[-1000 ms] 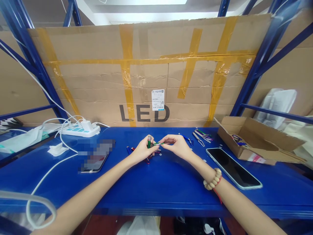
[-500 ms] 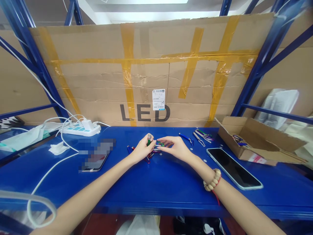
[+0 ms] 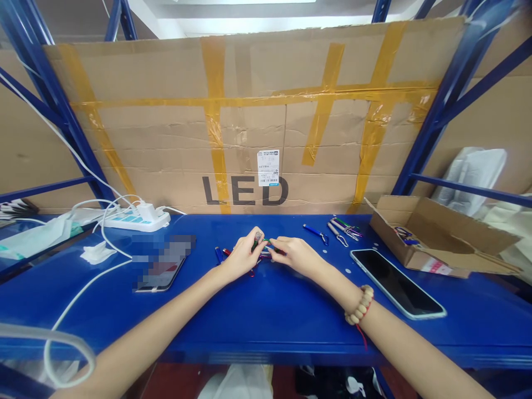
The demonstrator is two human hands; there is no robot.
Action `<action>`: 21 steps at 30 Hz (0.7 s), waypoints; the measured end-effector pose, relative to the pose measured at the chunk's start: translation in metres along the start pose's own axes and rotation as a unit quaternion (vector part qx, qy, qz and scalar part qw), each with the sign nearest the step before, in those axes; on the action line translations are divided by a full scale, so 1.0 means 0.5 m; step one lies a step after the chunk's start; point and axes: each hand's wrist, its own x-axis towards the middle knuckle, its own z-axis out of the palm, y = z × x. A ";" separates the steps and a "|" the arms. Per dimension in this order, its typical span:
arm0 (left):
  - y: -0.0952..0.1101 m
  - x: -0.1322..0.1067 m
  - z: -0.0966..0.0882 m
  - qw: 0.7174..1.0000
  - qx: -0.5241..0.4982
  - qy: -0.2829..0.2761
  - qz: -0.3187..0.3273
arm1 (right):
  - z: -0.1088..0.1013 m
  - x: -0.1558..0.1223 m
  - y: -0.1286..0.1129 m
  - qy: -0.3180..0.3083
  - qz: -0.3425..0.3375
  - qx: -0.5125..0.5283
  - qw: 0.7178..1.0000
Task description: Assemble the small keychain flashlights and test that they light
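Note:
My left hand is closed around a small green flashlight, with its round end showing above the fingers. The thumb and index finger of my right hand pinch the green carabiner clip at its other end, between the two hands. Beneath and beside my hands lie several more carabiner flashlights, partly hidden; a blue one and a red one show at the left. Farther right on the blue table are a blue flashlight and a small group of silver and green ones.
An open cardboard box stands at the right with a few small pieces inside. A phone lies before it, another phone at left. A power strip with white cables sits back left. A large cardboard panel closes the back.
My right hand's fingers have closed in on the green clip and come nearer to my left hand. The flashlight's end has tilted toward me.

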 end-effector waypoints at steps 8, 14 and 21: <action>0.009 -0.004 -0.011 0.999 0.006 -0.031 -0.008 | 0.004 0.005 -0.004 0.083 0.030 0.031 0.996; 0.006 -0.005 -0.011 0.999 -0.010 -0.043 -0.015 | 0.015 0.007 -0.012 0.122 0.068 0.080 0.987; 0.004 -0.005 0.006 0.997 -0.070 -0.028 0.007 | 0.018 0.011 -0.030 0.157 0.096 0.172 0.968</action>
